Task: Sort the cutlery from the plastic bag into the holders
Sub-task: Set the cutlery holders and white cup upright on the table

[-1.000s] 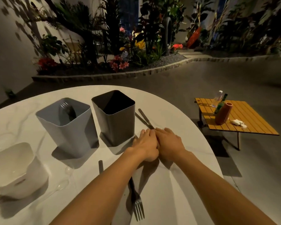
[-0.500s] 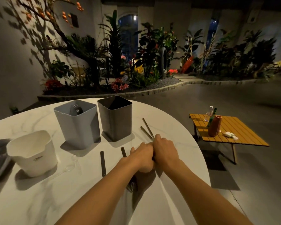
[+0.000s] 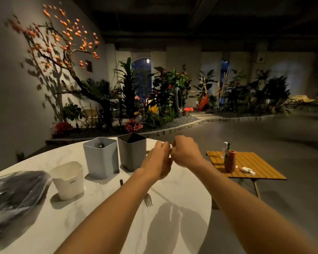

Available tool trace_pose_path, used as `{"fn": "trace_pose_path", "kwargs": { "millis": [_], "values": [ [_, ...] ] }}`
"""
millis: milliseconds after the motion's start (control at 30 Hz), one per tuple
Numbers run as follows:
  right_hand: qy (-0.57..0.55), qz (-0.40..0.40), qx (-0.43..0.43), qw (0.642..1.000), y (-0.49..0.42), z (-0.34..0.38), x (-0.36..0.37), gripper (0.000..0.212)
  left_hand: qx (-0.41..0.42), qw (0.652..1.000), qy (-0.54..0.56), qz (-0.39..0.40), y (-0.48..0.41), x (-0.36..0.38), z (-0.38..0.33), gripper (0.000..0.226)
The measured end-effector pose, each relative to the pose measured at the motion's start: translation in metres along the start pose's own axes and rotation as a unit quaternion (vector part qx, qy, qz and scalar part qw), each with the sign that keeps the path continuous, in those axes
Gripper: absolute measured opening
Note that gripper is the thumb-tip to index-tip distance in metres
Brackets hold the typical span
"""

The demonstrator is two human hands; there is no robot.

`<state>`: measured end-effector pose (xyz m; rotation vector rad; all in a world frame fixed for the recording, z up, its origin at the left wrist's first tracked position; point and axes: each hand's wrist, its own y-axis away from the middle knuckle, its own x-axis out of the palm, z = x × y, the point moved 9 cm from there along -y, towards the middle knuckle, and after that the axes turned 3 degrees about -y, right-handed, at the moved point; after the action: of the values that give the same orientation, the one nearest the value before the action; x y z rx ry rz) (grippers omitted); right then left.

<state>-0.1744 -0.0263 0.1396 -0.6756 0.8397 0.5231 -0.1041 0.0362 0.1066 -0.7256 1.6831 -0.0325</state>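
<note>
Landmark: the dark grey holder [image 3: 132, 153], standing on the white worktop [image 3: 182, 191].
Left hand [image 3: 159, 158]: up in the air, just right of the dark grey holder. Its fingers [image 3: 163, 145] are bent, but it is too blurry to tell if they hold anything.
Right hand [image 3: 184, 151]: right beside the left hand, on the far side from the dark grey holder. Its fingers are curled tight. A thin pale tip shows between the two hands, but I cannot tell what it is or which hand has it.
Fork [image 3: 148, 199]: flat on the worktop, in front of the dark grey holder, partly under the left arm.
Dark handle [image 3: 121, 182]: flat on the worktop, in front of the dark grey holder. Only its end shows.
Light blue holder [image 3: 101, 158]: touching the left side of the dark grey holder. Something shiny sits inside.
White holder [image 3: 68, 180]: further left and closer.
Plastic bag [image 3: 13, 195]: far left of the dark grey holder, lying at the worktop edge with dark things inside.
Worktop: round, white, like marble. The arms make shadows on it.
Room: dim, with a grey floor. Behind the dark grey holder there are many plants and flowers and a tree with orange bits.
Little wooden table [image 3: 246, 165]: on the floor, right of the dark grey holder, past the hands. An orange vase [image 3: 230, 161] and a bottle stand on it.
</note>
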Motion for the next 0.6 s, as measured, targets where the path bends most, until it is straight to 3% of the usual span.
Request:
{"fn": "trace_pose_path", "kwargs": {
  "millis": [100,233,433,600],
  "values": [
    [-0.028,-0.018,-0.056,0.998,0.015,0.034,-0.025,0.010,0.006,0.998,0.026,-0.065,0.012,-0.040,0.005,0.020],
    [-0.082,-0.041,-0.125,0.988,0.022,0.070,-0.046,0.017,0.027,0.994,0.038,-0.096,0.025,-0.078,0.011,0.016],
    [-0.205,-0.021,-0.164,0.965,0.018,0.097,-0.051,0.017,0.058,0.986,0.073,-0.139,0.033,-0.121,0.024,0.012],
    [-0.217,-0.060,-0.187,0.956,0.002,0.107,-0.046,0.019,0.038,0.980,0.107,-0.165,0.026,-0.134,0.060,0.008]
  ]
}}
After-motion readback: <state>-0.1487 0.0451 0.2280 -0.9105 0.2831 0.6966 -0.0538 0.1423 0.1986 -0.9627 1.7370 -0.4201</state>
